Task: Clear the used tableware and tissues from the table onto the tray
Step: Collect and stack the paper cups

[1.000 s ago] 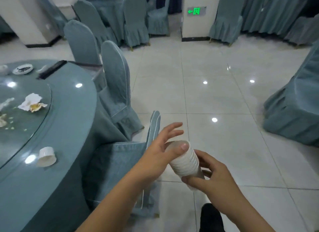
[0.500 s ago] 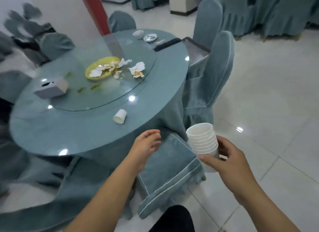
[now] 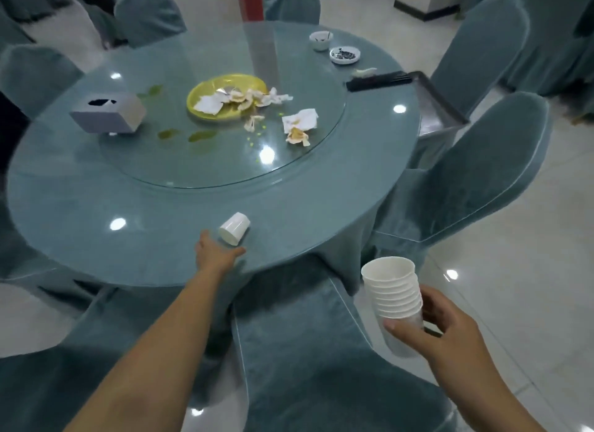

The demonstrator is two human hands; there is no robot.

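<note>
While a single white paper cup point(image 3: 234, 228) lies tipped on its side near the front edge of the round table point(image 3: 96, 206), mouth turned toward the person, the left hand point(image 3: 217, 255) reaches over that edge. Its fingers are spread and straight and hold nothing. The fingertips sit just beside the cup's rim; contact cannot be made out.

The right hand point(image 3: 450, 328) is off the table, low and to the right. Thumb and fingers are curled round the lower part of a stack of white cups point(image 3: 393, 300), which is held upright with the mouth up.

On the glass turntable point(image 3: 199, 161):
- a yellow plate point(image 3: 205, 87) holds crumpled tissues and scraps
- a stained tissue point(image 3: 300, 123) lies just right of the plate
- green smears and crumbs are scattered nearby
- a grey tissue box point(image 3: 109, 113) stands at the left

At the far right rim are a small white bowl point(image 3: 320, 40), a saucer point(image 3: 344, 55) with dark bits, and black chopsticks point(image 3: 379, 81). A dark tray point(image 3: 443, 107) sits just beyond the chopsticks, off the table's right side. Covered chairs point(image 3: 466, 181) ring the table.
</note>
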